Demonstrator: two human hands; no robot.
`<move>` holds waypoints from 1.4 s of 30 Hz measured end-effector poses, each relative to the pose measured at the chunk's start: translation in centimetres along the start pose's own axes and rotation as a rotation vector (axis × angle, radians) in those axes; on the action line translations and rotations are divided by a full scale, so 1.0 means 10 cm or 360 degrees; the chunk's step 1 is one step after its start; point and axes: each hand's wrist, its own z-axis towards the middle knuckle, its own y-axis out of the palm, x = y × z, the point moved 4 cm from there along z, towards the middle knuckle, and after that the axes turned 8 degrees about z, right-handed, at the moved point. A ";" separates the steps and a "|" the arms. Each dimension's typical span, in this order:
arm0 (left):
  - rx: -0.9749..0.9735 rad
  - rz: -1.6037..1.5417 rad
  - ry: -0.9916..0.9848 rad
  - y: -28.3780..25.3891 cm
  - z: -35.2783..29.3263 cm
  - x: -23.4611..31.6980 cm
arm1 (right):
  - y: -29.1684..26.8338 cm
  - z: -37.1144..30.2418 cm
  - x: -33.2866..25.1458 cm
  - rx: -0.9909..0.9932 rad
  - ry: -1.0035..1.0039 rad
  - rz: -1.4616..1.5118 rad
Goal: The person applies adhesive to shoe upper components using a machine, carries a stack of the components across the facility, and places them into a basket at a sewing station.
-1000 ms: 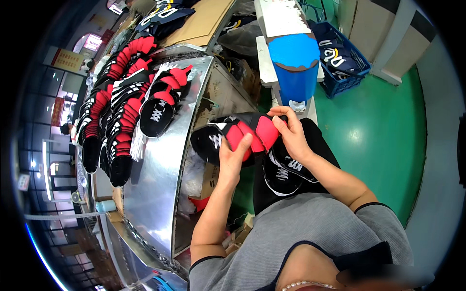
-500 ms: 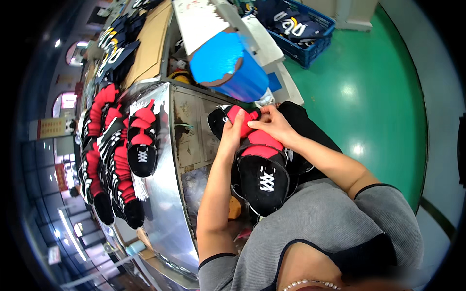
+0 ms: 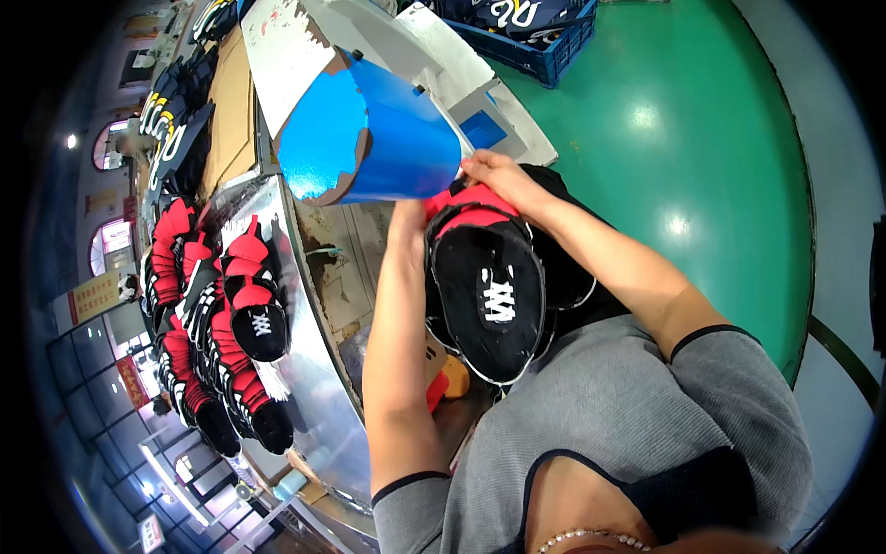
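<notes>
While a black shoe upper (image 3: 461,305) with white crossed lacing lies rounded end nearest you across your lap, overlapping another, its loose edges suggest a light, soft, pliable piece, unlikely to break but apt to fold or slide; the padded red collar (image 3: 475,218) at its far end looks the surest hold. Your left forearm reaches almost straight ahead, the left hand (image 3: 409,213) largely hidden behind a blue cylinder (image 3: 406,134), so its opening and grip cannot be told. With elbow bent out to the right, your other forearm angles far and left, the right hand (image 3: 498,177) curled, fingertips drawn together at the collar's far edge; whether they grip it is unclear. To your left, a metal bench (image 3: 318,406) bears rows of red-and-black uppers (image 3: 231,353); farthest off, a blue crate (image 3: 554,63) holds navy pieces.
</notes>
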 end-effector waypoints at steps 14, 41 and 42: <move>0.1043 0.0955 0.0108 0.31 -2.41 0.27 | 0.02 -0.66 -0.53 0.0300 -0.0718 0.0041; 0.0386 0.0212 0.0398 0.27 -0.88 0.10 | 0.08 -0.28 0.00 0.0106 -0.0169 -0.0212; 0.0393 0.0167 0.0417 0.27 -0.85 0.12 | 0.06 -0.25 0.01 0.0108 -0.0192 -0.0056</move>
